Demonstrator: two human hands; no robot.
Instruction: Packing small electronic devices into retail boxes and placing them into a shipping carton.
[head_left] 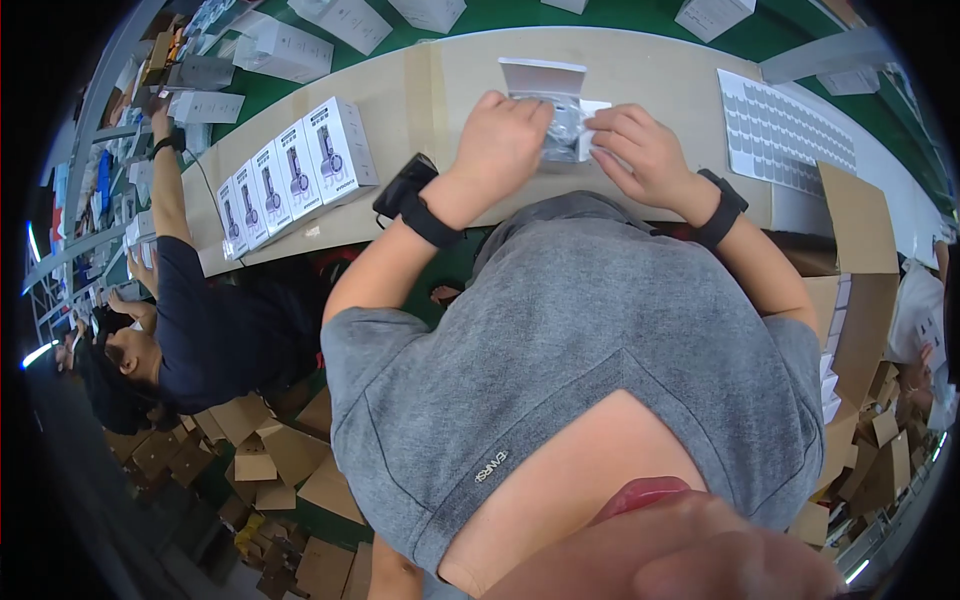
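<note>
While left hand [505, 142] and right hand [645, 155] are pinching the rectangular white cardboard box [545, 80] at nine and three o'clock, its light sides are seeming grippable, crushable.

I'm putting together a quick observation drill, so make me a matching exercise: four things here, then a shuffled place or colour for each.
1. Patterned sheet
2. Small box with raised lid
3. Open carton
4. Row of picture-printed boxes

A. Between the left hand and right hand
B. On the table, left of both hands
C. Brown
D. On the table, right of both hands

Pairs: 1-D, 2-A, 3-C, 4-B
</note>
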